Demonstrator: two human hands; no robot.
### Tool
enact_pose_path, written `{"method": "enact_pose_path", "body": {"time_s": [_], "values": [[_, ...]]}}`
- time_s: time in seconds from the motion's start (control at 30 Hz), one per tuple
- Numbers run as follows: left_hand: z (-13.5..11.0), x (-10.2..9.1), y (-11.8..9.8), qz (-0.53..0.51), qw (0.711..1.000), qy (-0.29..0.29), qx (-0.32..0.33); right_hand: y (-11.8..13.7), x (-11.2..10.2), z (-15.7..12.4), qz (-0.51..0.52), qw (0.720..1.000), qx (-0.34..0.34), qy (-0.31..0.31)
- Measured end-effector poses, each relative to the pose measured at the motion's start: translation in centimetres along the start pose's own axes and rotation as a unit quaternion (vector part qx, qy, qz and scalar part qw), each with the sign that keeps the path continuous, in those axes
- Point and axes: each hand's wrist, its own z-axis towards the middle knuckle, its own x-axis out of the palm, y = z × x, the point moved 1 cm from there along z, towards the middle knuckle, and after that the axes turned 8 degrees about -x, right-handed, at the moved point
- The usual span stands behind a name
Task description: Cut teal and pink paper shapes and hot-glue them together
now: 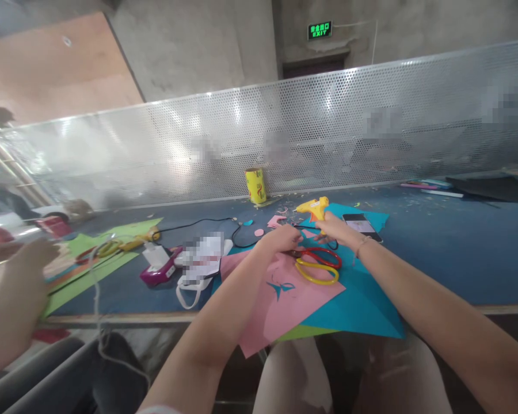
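My right hand (331, 225) is closed around the handle of a yellow glue gun (314, 206), held upright over a teal paper sheet (349, 299). My left hand (281, 237) rests with curled fingers on a pink paper sheet (280, 299), just left of the glue gun; what its fingers hold is hidden. Red and yellow scissors (318, 264) lie right below both hands. A small teal cut-out shape (280, 286) sits on the pink sheet. A black cord (207, 223) runs leftward across the blue table (457, 247).
A phone (361, 225) lies on the teal sheet right of my hands. A yellow tape roll (255, 185) stands by the perforated metal screen (285, 126). Green paper (112, 247), a magenta device (157, 270) and a white mask (198, 270) lie left. Another person's arm (8, 305) is at far left.
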Motion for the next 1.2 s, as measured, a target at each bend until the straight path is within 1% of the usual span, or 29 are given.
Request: {"method": "enact_pose_path", "body": {"time_s": [0.1,0.2,0.27,0.37,0.53,0.63,0.7,0.9,1.03,1.13,1.2], "values": [[0.1,-0.1,-0.3,0.006,1.0,-0.003,-0.006,-0.2,0.3,0.5,0.002,0.999,0.034,-0.028],[0.1,0.1,-0.4,-0.007,1.0,-0.016,-0.019,-0.2,0.2,1.0,0.009,0.998,0.024,-0.061],[0.0,0.3,-0.3,-0.028,0.999,-0.025,-0.01,-0.3,-0.1,1.1,0.012,0.997,0.016,-0.076],[-0.2,0.5,-0.1,-0.053,0.998,-0.03,0.019,-0.4,-0.4,1.3,0.017,0.996,0.011,-0.082],[0.0,0.9,0.5,-0.06,0.997,-0.032,0.02,-0.4,-0.6,1.2,0.017,0.996,0.014,-0.086],[0.2,1.1,0.6,-0.043,0.998,-0.032,0.031,-0.3,-0.6,1.1,0.014,0.996,0.009,-0.084],[0.3,1.1,0.5,-0.015,0.999,-0.032,0.025,-0.3,-0.7,1.1,0.012,0.997,0.004,-0.079],[0.0,0.3,-0.4,0.038,0.999,-0.031,-0.024,-0.2,-1.3,1.3,-0.005,0.997,-0.004,-0.083],[0.3,0.4,-1.2,0.035,0.997,-0.04,-0.05,0.1,-1.5,1.3,0.007,0.995,-0.043,-0.092],[0.7,0.8,-2.1,0.03,0.99,-0.072,-0.113,0.2,-1.5,1.4,0.007,0.993,-0.074,-0.092],[0.9,0.9,-2.9,0.018,0.985,-0.085,-0.146,0.3,-1.4,1.3,0.014,0.992,-0.081,-0.093]]}}
